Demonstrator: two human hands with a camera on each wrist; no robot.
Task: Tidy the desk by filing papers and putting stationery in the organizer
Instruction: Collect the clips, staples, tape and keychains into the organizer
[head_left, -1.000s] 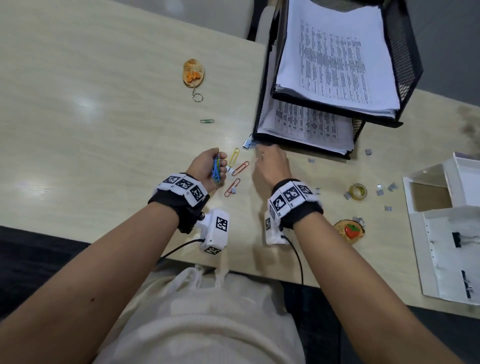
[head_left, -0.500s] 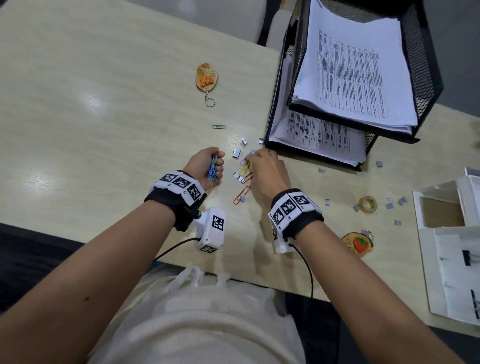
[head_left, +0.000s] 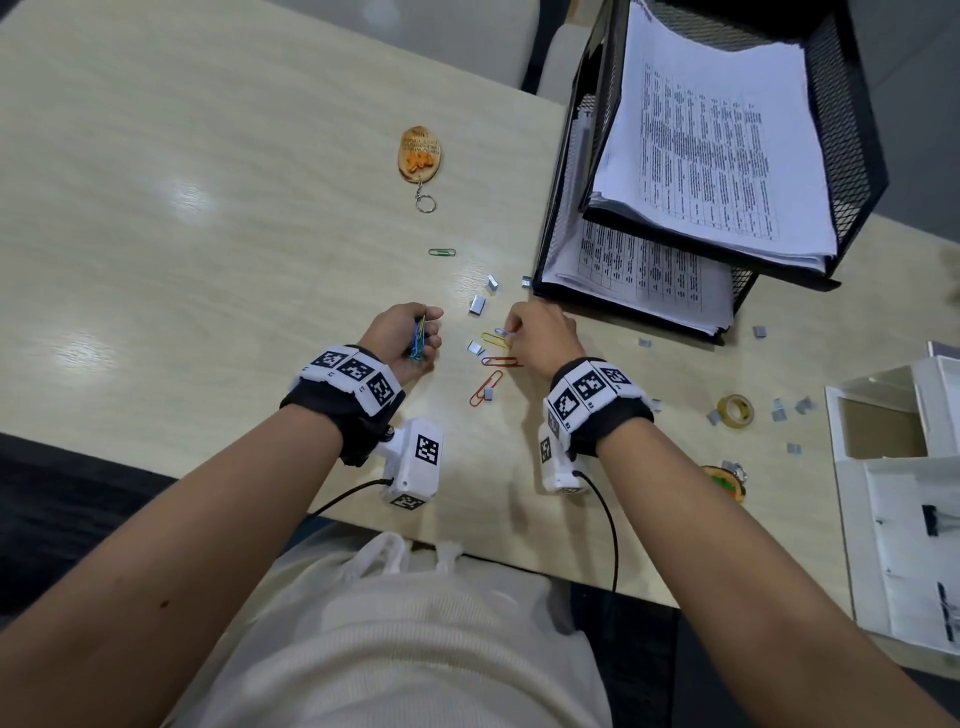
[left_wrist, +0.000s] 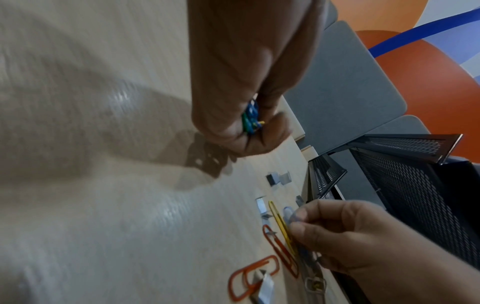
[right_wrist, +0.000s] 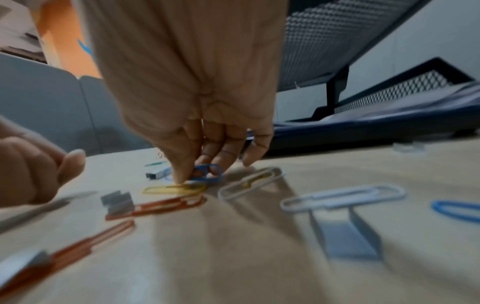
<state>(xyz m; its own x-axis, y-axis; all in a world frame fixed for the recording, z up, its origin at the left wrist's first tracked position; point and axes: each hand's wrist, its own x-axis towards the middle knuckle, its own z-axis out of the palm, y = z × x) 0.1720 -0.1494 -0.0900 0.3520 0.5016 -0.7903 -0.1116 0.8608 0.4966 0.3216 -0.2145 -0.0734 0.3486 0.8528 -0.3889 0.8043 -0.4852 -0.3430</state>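
Left hand (head_left: 408, 335) is curled tight around a bunch of colored paper clips (head_left: 417, 338). Right hand (head_left: 540, 332), fingers bent down, pinches a blue paper clip (right_wrist: 207, 173) off the table (head_left: 208, 260). Yellow clip (head_left: 496, 340) and two orange clips (head_left: 493, 374) lie at the right hand's 9 o'clock, among staple blocks (head_left: 477, 305).

Black wristbands (head_left: 343, 410) with white tags, white wrist cameras (head_left: 415, 462), cream top (head_left: 415, 634)

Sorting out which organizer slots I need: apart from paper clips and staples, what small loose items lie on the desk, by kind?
Key rings: 2
Tape roll: 1
Total: 3
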